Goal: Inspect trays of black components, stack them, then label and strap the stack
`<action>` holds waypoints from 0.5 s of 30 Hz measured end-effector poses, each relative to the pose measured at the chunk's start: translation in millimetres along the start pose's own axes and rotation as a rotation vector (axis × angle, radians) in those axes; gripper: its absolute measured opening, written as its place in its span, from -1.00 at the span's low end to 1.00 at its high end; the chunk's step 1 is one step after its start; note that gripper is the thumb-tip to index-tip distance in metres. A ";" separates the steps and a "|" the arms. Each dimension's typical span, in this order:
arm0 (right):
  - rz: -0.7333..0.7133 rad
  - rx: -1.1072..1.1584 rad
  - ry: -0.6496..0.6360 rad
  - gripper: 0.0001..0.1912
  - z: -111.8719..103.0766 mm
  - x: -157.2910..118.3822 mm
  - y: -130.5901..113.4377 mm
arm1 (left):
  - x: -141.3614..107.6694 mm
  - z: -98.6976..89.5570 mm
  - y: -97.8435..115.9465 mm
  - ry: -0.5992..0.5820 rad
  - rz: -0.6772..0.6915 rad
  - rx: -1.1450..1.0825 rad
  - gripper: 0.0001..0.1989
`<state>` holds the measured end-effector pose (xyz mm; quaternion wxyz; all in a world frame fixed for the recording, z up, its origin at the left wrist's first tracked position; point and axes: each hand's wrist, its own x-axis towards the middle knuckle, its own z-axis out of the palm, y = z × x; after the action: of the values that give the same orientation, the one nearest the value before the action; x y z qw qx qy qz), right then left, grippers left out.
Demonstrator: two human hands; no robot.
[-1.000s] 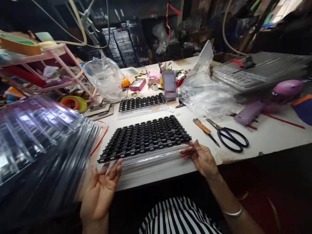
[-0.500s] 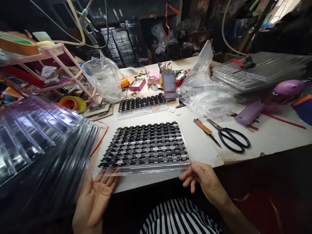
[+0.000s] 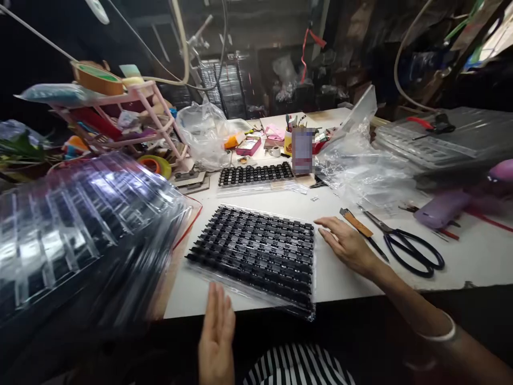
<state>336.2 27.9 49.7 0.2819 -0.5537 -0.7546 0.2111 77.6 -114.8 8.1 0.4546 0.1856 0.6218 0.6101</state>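
A clear plastic tray filled with rows of small black parts (image 3: pixel 256 248) lies at an angle on the white table, its near right corner past the table's front edge. My left hand (image 3: pixel 217 334) is just below the tray's near edge, fingers stretched out, holding nothing. At the tray's right side is my right hand (image 3: pixel 347 243), fingers extended by the far right corner, gripping nothing; whether a fingertip touches the rim is unclear. Farther back sits a second tray of black parts (image 3: pixel 256 174).
Stacked clear trays (image 3: pixel 80 219) fill the left side. Right of my right hand lie scissors (image 3: pixel 412 248) and a cutter with an orange handle (image 3: pixel 356 223). Plastic bags (image 3: pixel 360 160), a pink rack (image 3: pixel 154 115) and a purple tool (image 3: pixel 443 208) stand around.
The tray has turned, its right side swinging toward me. Both hands have come off its near edge; my right hand moved up along the right side, my left moved right. The view shifted left.
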 end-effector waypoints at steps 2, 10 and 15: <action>-0.055 -0.019 -0.057 -0.63 7.9 26.6 11.4 | -9.9 7.9 -10.4 -0.046 0.035 -0.022 -0.40; 0.073 0.149 -0.459 -0.57 7.9 -11.9 -18.4 | 56.3 -12.6 30.3 -0.174 0.022 0.120 -0.24; -0.056 0.340 -0.653 -0.58 19.5 -62.0 -76.2 | 141.3 17.4 84.0 -0.446 0.218 0.757 -0.29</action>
<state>282.9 -54.1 71.3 0.1202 -0.3815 -0.7737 0.4913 -9.0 22.1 40.9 0.4108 0.5300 0.6647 0.3293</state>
